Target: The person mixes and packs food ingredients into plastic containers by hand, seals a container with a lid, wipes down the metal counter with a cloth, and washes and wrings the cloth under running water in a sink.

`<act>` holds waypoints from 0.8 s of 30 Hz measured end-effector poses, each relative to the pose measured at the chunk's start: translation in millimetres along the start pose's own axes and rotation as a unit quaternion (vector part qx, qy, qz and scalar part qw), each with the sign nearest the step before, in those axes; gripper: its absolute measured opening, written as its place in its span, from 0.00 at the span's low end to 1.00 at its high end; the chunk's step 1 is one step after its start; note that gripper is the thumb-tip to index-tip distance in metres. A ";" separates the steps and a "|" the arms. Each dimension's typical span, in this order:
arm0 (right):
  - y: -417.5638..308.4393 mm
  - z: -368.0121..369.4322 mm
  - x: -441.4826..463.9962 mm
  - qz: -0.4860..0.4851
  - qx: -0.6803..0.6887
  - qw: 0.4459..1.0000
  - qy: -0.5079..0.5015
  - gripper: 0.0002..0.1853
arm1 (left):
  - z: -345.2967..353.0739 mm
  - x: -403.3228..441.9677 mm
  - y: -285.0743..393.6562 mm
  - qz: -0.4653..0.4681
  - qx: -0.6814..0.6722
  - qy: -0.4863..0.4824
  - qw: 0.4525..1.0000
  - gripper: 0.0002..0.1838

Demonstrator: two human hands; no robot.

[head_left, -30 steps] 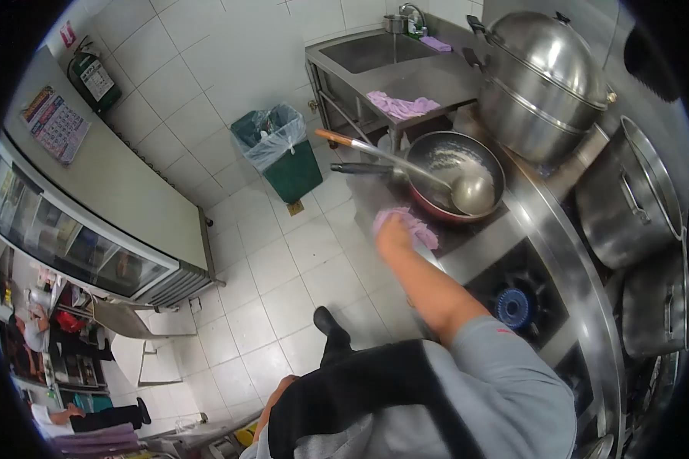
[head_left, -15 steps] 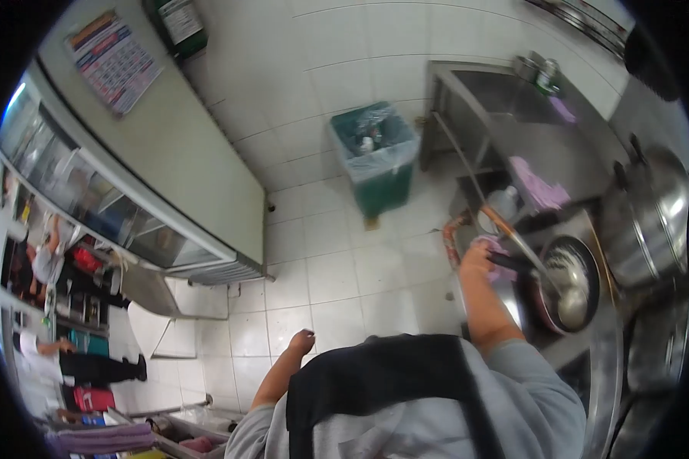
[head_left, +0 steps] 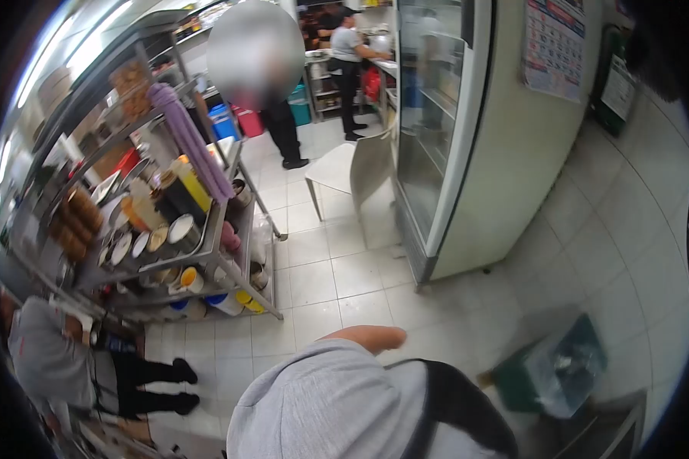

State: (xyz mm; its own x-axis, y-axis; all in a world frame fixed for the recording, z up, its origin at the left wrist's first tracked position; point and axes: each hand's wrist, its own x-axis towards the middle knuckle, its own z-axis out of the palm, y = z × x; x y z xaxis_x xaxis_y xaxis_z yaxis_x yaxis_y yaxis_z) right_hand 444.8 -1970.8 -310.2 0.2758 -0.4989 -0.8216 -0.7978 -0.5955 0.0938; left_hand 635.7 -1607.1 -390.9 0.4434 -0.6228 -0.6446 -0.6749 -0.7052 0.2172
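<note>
My left arm, in a grey sleeve, reaches out in front of my body. At its end my left hand [head_left: 395, 337] is a small blurred patch above the tiled floor, and its fingers cannot be made out. No object shows against it. My right hand is outside the view. To the right of my body a green bin [head_left: 516, 380] with a clear plastic liner [head_left: 562, 371] stands tilted in the picture. Beyond my left arm is the foot of a glass-door fridge [head_left: 482, 199].
A metal rack [head_left: 199, 256] holds pots, bottles and a purple cloth [head_left: 195, 145]. A white chair [head_left: 363, 172] stands beside the fridge. One person [head_left: 61, 352] is at the lower left, another [head_left: 283, 134] beyond the rack, a third [head_left: 347, 57] at a far counter.
My view has swung left, away from the stove. The pan, ladle and my right hand, which was at the pan's handle, have left the picture. The rack and a nearer person have come in.
</note>
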 end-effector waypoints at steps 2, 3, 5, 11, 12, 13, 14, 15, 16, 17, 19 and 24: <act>-10.4 -24.8 36.9 -0.105 -0.007 0.994 0.016 0.21 | -15.4 -12.7 -10.1 -0.140 -0.124 -0.017 0.982 0.16; -15.4 -39.0 51.3 -0.151 -0.010 0.988 0.022 0.21 | -25.4 -21.4 -10.6 -0.229 -0.212 -0.027 0.950 0.17; -26.6 -67.0 71.1 -0.227 -0.017 0.973 0.026 0.21 | -48.2 -41.6 -2.2 -0.358 -0.340 -0.041 0.869 0.20; -23.8 -119.3 121.1 -0.347 -0.034 0.937 0.019 0.21 | -74.1 -42.2 46.9 -0.381 -0.412 -0.034 0.827 0.32; -17.8 -124.8 129.7 -0.357 -0.037 0.933 0.018 0.21 | -62.5 -23.6 49.2 -0.354 -0.323 0.009 0.878 0.34; -8.2 -127.1 139.1 -0.365 -0.036 0.930 0.016 0.21 | -53.9 -3.6 48.7 -0.318 -0.230 0.050 0.918 0.36; 3.1 -128.3 147.6 -0.370 -0.038 0.928 0.016 0.21 | -65.4 9.2 46.9 -0.266 -0.215 0.019 0.939 0.36; 17.9 -128.1 153.6 -0.374 -0.038 0.927 0.015 0.21 | -70.8 32.4 42.3 -0.268 -0.227 0.000 0.936 0.34; 34.5 -126.1 160.6 -0.376 -0.039 0.926 0.016 0.21 | -79.2 59.2 37.6 -0.254 -0.198 -0.015 0.947 0.31; 50.7 -123.8 161.4 -0.380 -0.049 0.923 0.021 0.21 | -84.9 88.4 32.8 -0.237 -0.180 0.011 0.955 0.29; 81.5 -128.2 140.6 -0.400 -0.087 0.912 0.035 0.21 | -108.5 152.5 26.6 -0.186 -0.119 0.006 0.975 0.26; 155.8 -72.9 193.8 -0.192 0.051 0.980 0.035 0.19 | -208.3 307.6 71.4 -0.025 -0.172 0.058 0.983 0.22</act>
State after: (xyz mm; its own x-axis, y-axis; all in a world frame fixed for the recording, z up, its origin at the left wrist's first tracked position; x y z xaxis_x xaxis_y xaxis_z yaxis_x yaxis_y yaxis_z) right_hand 413.1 -2206.2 -413.9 0.5985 -0.2941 -0.7452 -0.6766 -0.6837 -0.2735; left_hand 846.7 -1919.6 -421.0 0.5492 -0.6050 -0.5765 -0.4202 -0.7963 0.4352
